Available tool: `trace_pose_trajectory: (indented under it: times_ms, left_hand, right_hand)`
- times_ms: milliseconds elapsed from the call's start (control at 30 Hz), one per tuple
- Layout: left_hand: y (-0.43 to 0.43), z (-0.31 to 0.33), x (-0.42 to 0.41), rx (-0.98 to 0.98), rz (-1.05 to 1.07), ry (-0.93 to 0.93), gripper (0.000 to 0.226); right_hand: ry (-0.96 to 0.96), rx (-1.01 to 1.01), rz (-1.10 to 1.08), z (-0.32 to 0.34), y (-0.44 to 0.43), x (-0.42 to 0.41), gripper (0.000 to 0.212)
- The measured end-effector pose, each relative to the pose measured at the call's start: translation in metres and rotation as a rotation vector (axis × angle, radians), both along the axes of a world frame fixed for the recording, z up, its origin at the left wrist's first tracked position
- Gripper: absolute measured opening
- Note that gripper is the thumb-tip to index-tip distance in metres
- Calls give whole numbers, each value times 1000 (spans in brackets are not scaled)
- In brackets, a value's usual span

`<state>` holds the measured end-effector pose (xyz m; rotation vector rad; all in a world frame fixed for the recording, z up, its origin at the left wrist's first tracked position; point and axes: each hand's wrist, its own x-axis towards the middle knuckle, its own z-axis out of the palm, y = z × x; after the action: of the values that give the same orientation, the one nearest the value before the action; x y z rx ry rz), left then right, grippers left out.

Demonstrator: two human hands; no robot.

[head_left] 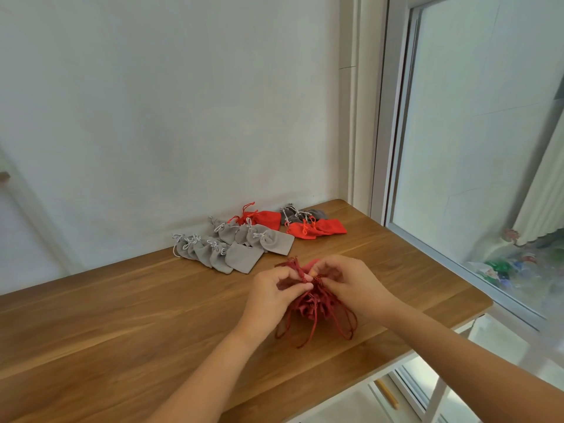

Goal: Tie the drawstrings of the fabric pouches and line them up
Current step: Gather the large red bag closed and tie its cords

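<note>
Roughly two rows of tied grey pouches overlap on the wooden table (122, 315), left of centre. The front grey row (244, 257) holds about five and the back grey row (274, 241) about four, though the overlap blurs the count. One bright red pouch (265, 218) lies behind them against the wall.

Below and right of centre, the left hand (271, 297) and the right hand (357, 285) meet over a dark red bundle (314, 306) of sheer pouches. I cannot tell how many it holds. The fingers (300, 286) of both hands curl and pinch the cords at its top, while its loose strings hang between the wrists.

Further right, near the wall, lie about two dark grey pouches (316, 213) and two or three overlapping red pouches (323, 228). A window (473, 148) fills the right of the frame.
</note>
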<state>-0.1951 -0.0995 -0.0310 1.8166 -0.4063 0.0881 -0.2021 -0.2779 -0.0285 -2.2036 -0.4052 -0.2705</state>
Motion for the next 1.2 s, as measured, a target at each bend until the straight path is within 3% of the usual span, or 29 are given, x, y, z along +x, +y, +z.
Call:
trace_pose_trajectory:
  times_ms: [233, 400, 533, 733, 900, 1000, 1100, 1200]
  left_hand:
    - [6, -3, -4, -114, -51, 116, 4]
    - [12, -7, -5, -215, -88, 196, 9]
    - [14, -10, -9, -311, -118, 257, 16]
    - [15, -13, -17, -262, -181, 298, 15]
    - [26, -18, -19, -235, -161, 321, 9]
    - [32, -17, -17, -224, -113, 291, 18]
    - [39, -15, -12, -262, -58, 309, 22]
    - [38, -15, -10, -271, -2, 302, 9]
  right_hand:
    - [-209, -291, -51, -4, -5, 2, 23]
    - [-178, -599, -168, -9, -15, 3, 33]
    - [-203, -702, -157, -10, -28, 6, 21]
    - [-238, -698, -153, -21, -44, 9, 20]
    - [-225, -638, -101, -22, -39, 4, 41]
    - [-154, -645, -144, -10, -34, 5, 28]
    - [-196, -589, -43, 5, -27, 6, 25]
    - [-259, -588, 124, 14, -13, 6, 33]
